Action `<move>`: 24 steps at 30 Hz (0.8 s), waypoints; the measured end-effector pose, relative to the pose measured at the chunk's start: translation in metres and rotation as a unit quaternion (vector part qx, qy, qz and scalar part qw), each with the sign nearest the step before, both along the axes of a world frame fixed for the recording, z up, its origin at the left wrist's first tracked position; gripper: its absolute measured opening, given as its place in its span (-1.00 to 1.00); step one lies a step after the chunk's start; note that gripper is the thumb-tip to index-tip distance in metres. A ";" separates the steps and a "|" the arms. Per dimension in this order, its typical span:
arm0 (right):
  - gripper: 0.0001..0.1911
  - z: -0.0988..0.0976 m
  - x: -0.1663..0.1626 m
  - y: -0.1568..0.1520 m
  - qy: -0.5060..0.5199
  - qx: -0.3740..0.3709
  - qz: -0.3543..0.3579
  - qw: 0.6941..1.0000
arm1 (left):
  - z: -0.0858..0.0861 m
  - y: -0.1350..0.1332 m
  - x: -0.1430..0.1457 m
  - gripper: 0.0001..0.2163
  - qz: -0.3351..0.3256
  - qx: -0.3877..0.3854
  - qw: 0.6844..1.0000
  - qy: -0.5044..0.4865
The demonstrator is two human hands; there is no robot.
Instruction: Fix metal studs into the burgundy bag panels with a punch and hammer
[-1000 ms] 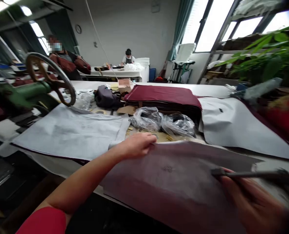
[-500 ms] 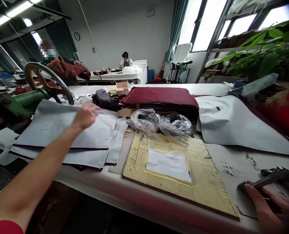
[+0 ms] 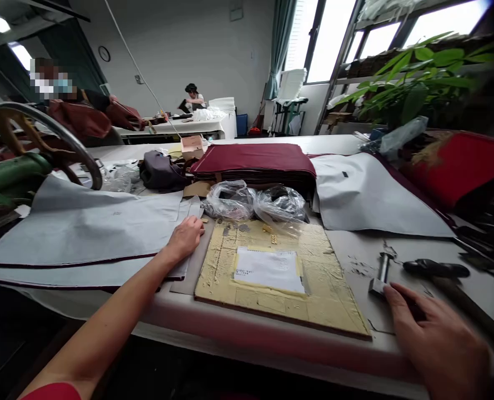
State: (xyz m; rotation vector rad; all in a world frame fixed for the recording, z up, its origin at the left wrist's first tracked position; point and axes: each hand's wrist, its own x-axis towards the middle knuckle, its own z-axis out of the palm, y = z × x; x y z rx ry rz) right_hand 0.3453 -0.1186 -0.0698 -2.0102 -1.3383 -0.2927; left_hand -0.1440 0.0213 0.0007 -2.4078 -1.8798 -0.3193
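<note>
My left hand (image 3: 185,236) rests with fingers curled on the right edge of a stack of grey sheets (image 3: 80,230) with dark red undersides, at the left of the table. Just right of it lies a yellowish board (image 3: 313,289) with a white paper (image 3: 267,269) taped on it. My right hand (image 3: 436,339) lies flat and open on the table near the front right corner, fingertips close to a small metal punch tool (image 3: 381,272). A black-handled tool (image 3: 436,269) lies beyond it.
Two clear plastic bags (image 3: 255,201) sit behind the board. A stack of dark red material (image 3: 255,158) and a large grey sheet (image 3: 367,194) lie further back. A green machine with a wheel (image 3: 30,155) stands at left. Plants (image 3: 413,83) at right. Other people work at back tables.
My left hand laid the dark red piece grey side up on the left stack, uncovering the yellowish board, and now rests on the stack's edge. My right hand set down the tool.
</note>
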 end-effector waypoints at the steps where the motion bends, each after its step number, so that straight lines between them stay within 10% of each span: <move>1: -0.51 0.006 -0.005 -0.001 -0.010 -0.008 -0.002 1.000 | 0.003 -0.007 0.007 -0.86 -0.007 0.004 1.000 -0.006; 10: -0.50 0.020 -0.017 -0.006 -0.008 -0.001 0.033 0.999 | 0.009 -0.094 0.120 -0.85 -0.179 -0.033 0.977 -0.107; 17: -0.56 0.050 -0.030 0.000 -0.037 0.026 0.045 0.998 | -0.004 -0.096 0.109 -0.84 -0.177 -0.098 0.943 -0.265; 24: -0.67 0.130 -0.114 0.120 -0.157 0.007 0.313 0.937 | 0.002 -0.098 0.118 -0.90 -0.148 -0.128 0.942 -0.272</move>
